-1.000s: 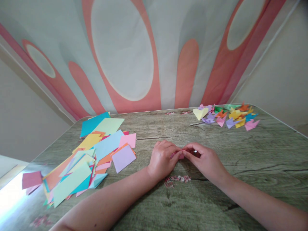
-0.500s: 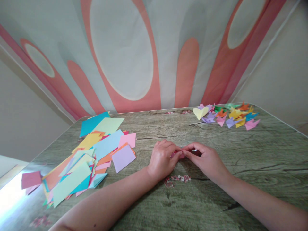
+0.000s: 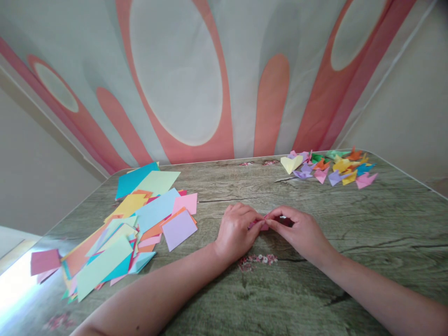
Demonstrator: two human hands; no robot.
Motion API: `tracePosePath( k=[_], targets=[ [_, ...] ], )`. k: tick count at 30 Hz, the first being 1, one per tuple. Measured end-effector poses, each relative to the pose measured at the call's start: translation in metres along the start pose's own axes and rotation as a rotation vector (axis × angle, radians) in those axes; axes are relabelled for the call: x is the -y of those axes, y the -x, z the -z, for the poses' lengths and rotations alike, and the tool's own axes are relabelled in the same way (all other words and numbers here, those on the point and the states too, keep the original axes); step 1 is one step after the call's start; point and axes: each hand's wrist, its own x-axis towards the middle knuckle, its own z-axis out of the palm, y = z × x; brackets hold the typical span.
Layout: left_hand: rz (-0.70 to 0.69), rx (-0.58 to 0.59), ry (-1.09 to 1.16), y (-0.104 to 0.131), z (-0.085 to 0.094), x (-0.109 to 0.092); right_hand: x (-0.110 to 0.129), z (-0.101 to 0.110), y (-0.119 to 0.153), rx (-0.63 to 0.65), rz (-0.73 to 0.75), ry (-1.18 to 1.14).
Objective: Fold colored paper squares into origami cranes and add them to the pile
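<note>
A small folded piece of pink paper (image 3: 263, 227) is between my hands, just above or on the wood-patterned table (image 3: 224, 298). My left hand (image 3: 240, 231) pinches its left side between thumb and fingers, which cover much of it. My right hand (image 3: 299, 233) pinches its upper right part between thumb and index finger. The fingertips of both hands nearly meet, and the paper's exact shape is mostly hidden.
Loose coloured paper sheets (image 3: 150, 210) lie in a heap on the left. Several small folded paper figures (image 3: 336, 168) and a pale yellow paper heart (image 3: 291, 164) sit at the back right. A patterned pink-and-grey sheet (image 3: 241, 93) rises behind the table.
Hardly anything differs. Both hands keep their pinch on the pink paper, with only a very slight shift of the right fingers.
</note>
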Motion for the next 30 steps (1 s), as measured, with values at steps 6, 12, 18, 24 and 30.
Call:
tracePosePath(
  k=[6, 12, 18, 24, 30],
  targets=[
    [-0.012, -0.008, -0.007, 0.000, 0.000, 0.002, -0.004, 0.000, -0.001, -0.024, 0.058, 0.013],
    [0.029, -0.039, -0.027, -0.001, 0.000, 0.002, -0.003, 0.004, -0.001, -0.036, 0.061, 0.024],
    [0.014, -0.035, -0.035, -0.001, -0.001, 0.003, -0.003, 0.003, -0.001, -0.030, 0.045, 0.035],
    [-0.013, -0.031, -0.020, -0.001, -0.001, 0.003, -0.007, 0.000, -0.002, -0.061, 0.166, 0.072],
    [0.027, -0.078, 0.133, -0.009, 0.013, 0.019, -0.010, 0.008, -0.005, -0.082, 0.311, 0.094]
  ],
)
